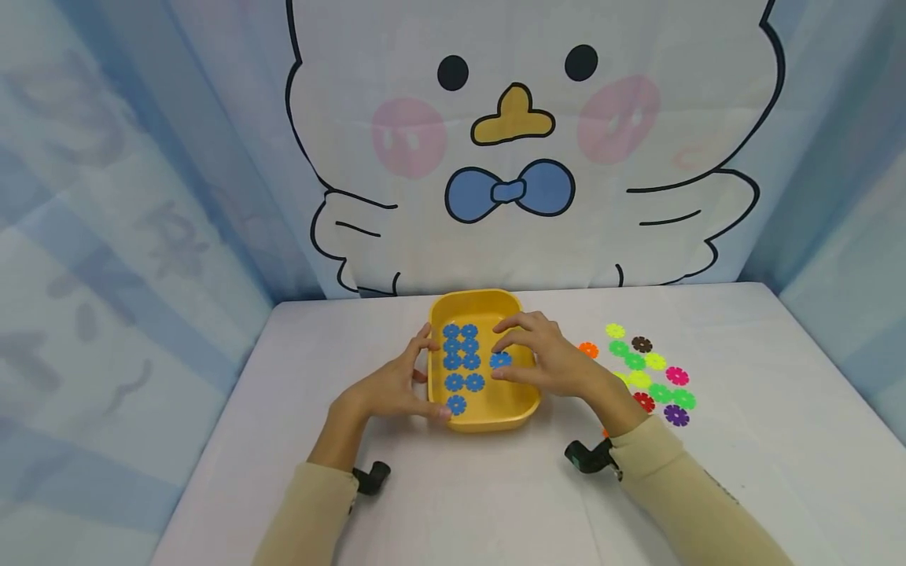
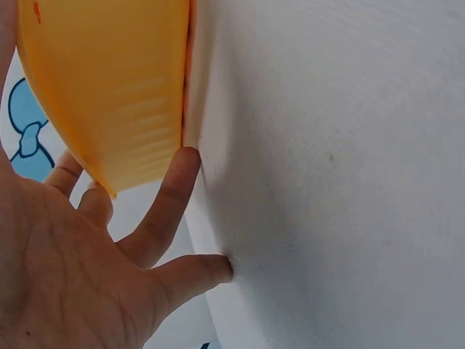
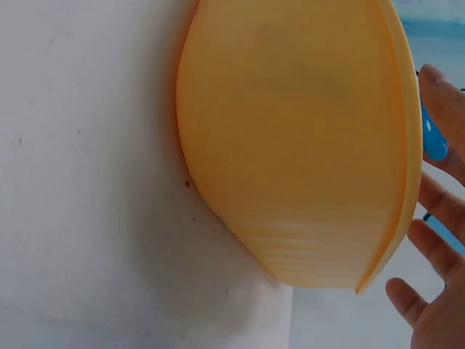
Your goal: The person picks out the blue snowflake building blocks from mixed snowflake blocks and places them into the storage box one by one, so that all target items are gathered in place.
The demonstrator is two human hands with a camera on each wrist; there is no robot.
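A yellow tray (image 1: 495,410) lies on the table, with several blue flower-shaped plastic discs (image 1: 453,361) in two columns along its left half. At its left side is my left hand (image 1: 385,391), its thumb on the near left corner and its fingers spread along the wall. In the left wrist view these fingers (image 2: 166,200) look fairly straight, one touching the tray's lower edge. My right hand (image 1: 550,355) reaches over the right rim and pinches another blue flower-shaped disc (image 1: 501,360) between thumb and finger. The right wrist view shows this disc (image 3: 434,137) just past the rim.
Loose flower-shaped discs (image 1: 660,392) in green, yellow, pink, red, purple, brown and orange lie right of the tray, partly behind my right forearm. A printed curtain (image 1: 510,259) hangs behind the table's back edge.
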